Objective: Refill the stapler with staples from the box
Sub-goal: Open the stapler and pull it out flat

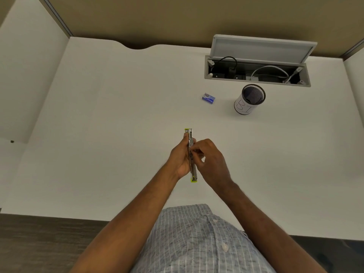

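Note:
A slim stapler (190, 137) with a metal channel and yellow-green ends is held above the white desk (118, 119), pointing away from me. My left hand (180, 156) grips it from the left side. My right hand (211, 164) is against its right side, fingertips pinched at the metal channel about midway along; whether they hold staples is too small to tell. The small blue staple box (208, 98) lies on the desk farther back and slightly right, with its top flap open, apart from both hands.
A black mesh pen cup (249, 99) with a white paper label stands right of the box. Behind it an open cable hatch (256, 71) with its lid raised shows cords inside. Partition walls border the desk at the back and both sides.

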A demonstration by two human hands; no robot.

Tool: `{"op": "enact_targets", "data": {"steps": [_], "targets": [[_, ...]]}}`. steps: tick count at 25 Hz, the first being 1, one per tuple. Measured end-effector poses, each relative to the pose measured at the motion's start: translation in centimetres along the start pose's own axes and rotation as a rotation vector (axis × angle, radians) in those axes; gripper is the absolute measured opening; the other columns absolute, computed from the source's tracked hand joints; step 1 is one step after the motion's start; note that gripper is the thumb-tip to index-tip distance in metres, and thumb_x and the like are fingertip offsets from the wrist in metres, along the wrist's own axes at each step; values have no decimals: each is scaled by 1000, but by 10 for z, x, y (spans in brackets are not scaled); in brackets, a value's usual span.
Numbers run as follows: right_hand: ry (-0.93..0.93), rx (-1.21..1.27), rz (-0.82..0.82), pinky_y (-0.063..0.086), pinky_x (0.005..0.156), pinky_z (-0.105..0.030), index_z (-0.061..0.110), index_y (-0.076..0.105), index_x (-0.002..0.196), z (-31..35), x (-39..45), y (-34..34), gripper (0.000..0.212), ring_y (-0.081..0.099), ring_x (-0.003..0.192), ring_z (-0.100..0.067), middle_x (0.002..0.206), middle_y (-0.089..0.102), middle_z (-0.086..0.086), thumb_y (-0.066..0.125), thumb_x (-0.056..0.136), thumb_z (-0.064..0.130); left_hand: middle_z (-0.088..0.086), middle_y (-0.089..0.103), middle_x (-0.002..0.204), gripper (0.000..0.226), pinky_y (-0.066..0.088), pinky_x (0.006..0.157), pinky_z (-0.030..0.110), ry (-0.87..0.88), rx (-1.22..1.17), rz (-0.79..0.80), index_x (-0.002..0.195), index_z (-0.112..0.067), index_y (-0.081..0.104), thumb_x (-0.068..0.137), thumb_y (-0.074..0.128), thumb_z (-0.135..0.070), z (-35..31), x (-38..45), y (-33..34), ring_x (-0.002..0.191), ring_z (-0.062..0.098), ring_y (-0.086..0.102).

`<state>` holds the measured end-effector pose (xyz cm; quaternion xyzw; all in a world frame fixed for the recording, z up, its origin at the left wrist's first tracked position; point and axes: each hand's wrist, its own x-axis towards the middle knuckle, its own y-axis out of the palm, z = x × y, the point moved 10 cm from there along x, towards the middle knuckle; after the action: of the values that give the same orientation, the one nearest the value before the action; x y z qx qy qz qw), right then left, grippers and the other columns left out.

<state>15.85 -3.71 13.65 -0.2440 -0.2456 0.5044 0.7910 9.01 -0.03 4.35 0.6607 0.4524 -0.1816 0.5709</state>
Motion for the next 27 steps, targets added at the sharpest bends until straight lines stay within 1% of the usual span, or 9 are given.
{"op": "enact_targets", "data": {"steps": [2,5,8,11,13,15,19,22,27], "targets": [[5,1,1,56,73,-31,15,68,99,1,-1,1,8,61,87,-13,99,61,3,67,91,13,2,65,73,34,59,62,32,5,-29,-16,83,-12,65,98,55,-40,2,3,-5,65,17,69],[19,7,5,52,77,-24,18,69,99,0,-2,1,8,58,91,-10,98,61,6,67,91,21,3,64,74,34,59,71,35,44,7,-40,83,-12,65,98,55,-40,-2,8,-14,68,18,67],[91,49,-47,48,76,-16,18,69,98,-8,0,-1,8,57,88,-9,96,61,8,65,92,21,5,62,77,34,51,75,33,70,110,-66,83,-13,65,96,57,-43,-7,12,-25,70,19,60],[467,320,-98,50,81,-17,17,69,102,-54,-1,10,13,66,94,-8,101,69,6,61,93,13,5,59,72,35,49,64,31,175,373,-81,87,-12,60,101,49,-43,-19,13,-29,62,17,54],[756,648,-70,55,90,-26,13,69,112,-83,-9,35,21,69,104,-16,111,72,-2,57,95,10,4,56,70,35,44,56,29,260,593,-119,92,-9,58,103,45,-40,-25,14,-29,58,16,49],[904,963,-50,57,94,-33,7,66,120,-92,-15,58,26,70,108,-24,117,72,-12,54,98,9,2,56,71,36,43,57,31,371,872,-177,93,-7,58,103,44,-38,-33,15,-25,61,17,49],[978,1189,-35,57,84,-32,3,69,120,-90,-15,74,28,71,100,-23,112,74,-13,51,99,10,1,64,85,30,50,66,31,539,1351,-228,97,-11,56,104,40,-34,-36,16,-10,74,16,59],[1018,1220,-60,57,86,-35,1,69,120,-97,-17,78,29,70,100,-25,113,73,-16,53,100,13,-1,64,84,29,55,66,38,650,1468,-222,95,-13,54,104,42,-38,-35,15,-3,74,17,62],[1019,1291,-43,56,86,-32,5,70,120,-99,-17,79,29,71,97,-22,110,74,-13,49,102,13,-2,61,79,30,52,60,35,725,1536,-276,89,-15,51,103,44,-41,-38,13,2,68,17,59]]}}
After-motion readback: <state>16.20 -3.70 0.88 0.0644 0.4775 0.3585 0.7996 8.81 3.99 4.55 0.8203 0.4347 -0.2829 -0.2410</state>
